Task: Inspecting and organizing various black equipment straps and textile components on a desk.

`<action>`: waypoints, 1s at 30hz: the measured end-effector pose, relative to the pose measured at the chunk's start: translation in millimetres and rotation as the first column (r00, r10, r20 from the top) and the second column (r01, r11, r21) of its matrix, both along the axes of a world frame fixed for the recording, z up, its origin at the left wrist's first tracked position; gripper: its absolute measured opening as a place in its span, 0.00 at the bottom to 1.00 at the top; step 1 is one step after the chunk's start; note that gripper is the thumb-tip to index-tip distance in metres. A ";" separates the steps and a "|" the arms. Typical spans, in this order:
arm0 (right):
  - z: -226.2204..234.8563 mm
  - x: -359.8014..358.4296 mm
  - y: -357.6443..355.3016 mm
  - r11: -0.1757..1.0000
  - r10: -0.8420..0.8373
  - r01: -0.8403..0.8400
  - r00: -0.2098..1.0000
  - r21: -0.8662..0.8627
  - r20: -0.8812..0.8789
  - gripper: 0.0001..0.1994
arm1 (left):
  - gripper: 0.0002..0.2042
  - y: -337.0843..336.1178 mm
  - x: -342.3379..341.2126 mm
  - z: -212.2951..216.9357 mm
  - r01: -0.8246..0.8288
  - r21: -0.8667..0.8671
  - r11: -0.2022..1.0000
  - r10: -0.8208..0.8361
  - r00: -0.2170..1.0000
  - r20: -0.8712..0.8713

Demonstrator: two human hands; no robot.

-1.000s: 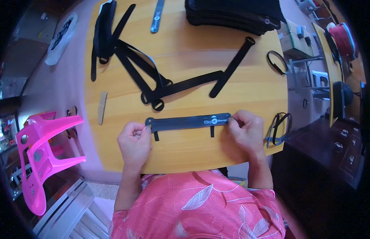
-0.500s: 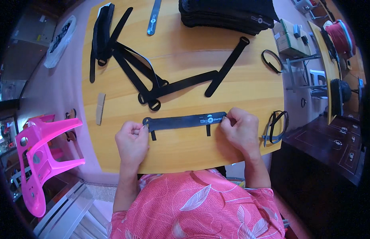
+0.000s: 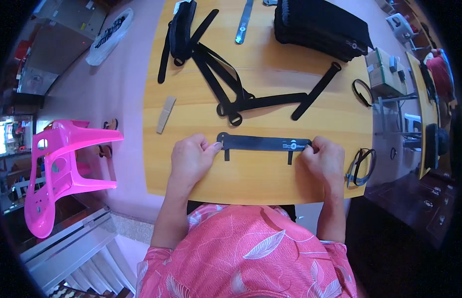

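A flat black strap (image 3: 263, 143) with a rounded, holed left end and light printing near its right end lies stretched crosswise near the table's front edge. My left hand (image 3: 191, 160) pinches it at the holed end. The right end sits between the thumb and fingers of my right hand (image 3: 324, 160). Just below the strap, two short dark strips show on the table, a left one (image 3: 227, 155) and a right one (image 3: 290, 158). Farther back lie several loose black straps with looped ends, among them a slanting strap (image 3: 316, 91).
A thick stack of black straps (image 3: 320, 30) stands at the back right, a black bundle (image 3: 183, 32) at the back left. Coiled straps (image 3: 361, 167) lie by the right edge. A tan strip (image 3: 166, 114) rests at left. Beyond the wooden table (image 3: 191, 184) is a pink stool (image 3: 62, 164).
The whole view has swung, so table, hands and strap appear farther right. Both hands keep their hold on the strap's ends, and it stays in about the same place above the dark strips.
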State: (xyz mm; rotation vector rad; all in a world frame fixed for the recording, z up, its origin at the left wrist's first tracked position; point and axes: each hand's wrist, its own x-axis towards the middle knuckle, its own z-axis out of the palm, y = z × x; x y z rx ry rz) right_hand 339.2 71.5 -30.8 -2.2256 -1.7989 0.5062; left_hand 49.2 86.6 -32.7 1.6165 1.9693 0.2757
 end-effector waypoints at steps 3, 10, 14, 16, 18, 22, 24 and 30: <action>0.1 0.8 1.2 0.999 0.010 -0.009 1.000 -0.038 0.018 0.08 | 0.15 -3.8 -7.3 -4.5 0.004 0.031 1.000 -0.005 1.000 0.013; 21.0 -25.2 -29.4 0.886 0.193 -0.188 0.981 0.424 0.031 0.05 | 0.12 -35.5 -0.3 14.2 0.216 0.579 0.786 -0.310 0.949 0.067; -0.8 -87.3 -36.0 0.707 0.575 -0.541 0.815 0.456 0.077 0.19 | 0.24 -41.7 18.5 8.1 0.558 0.484 0.674 -0.544 0.818 -0.184; -19.5 -93.4 -48.2 0.738 0.578 -0.568 0.811 0.365 0.093 0.24 | 0.26 -47.4 16.4 -6.0 0.598 0.405 0.691 -0.563 0.797 -0.217; -19.7 -80.9 -52.4 0.827 0.500 -0.495 0.865 0.268 0.054 0.27 | 0.27 -46.0 10.3 -12.8 0.621 0.313 0.719 -0.568 0.784 -0.252; -14.3 -31.2 -60.8 0.903 0.338 -0.367 0.928 0.225 0.157 0.26 | 0.27 -42.3 1.6 -10.6 0.636 0.255 0.729 -0.600 0.772 -0.211; -13.6 -14.3 -62.1 0.908 0.298 -0.344 0.932 0.239 0.207 0.25 | 0.27 -41.5 -0.2 -7.1 0.625 0.261 0.735 -0.599 0.780 -0.180; 1.3 -4.8 -45.6 0.902 0.314 -0.330 0.944 0.279 0.102 0.20 | 0.23 -37.0 2.1 -5.4 0.593 0.341 0.730 -0.589 0.798 -0.127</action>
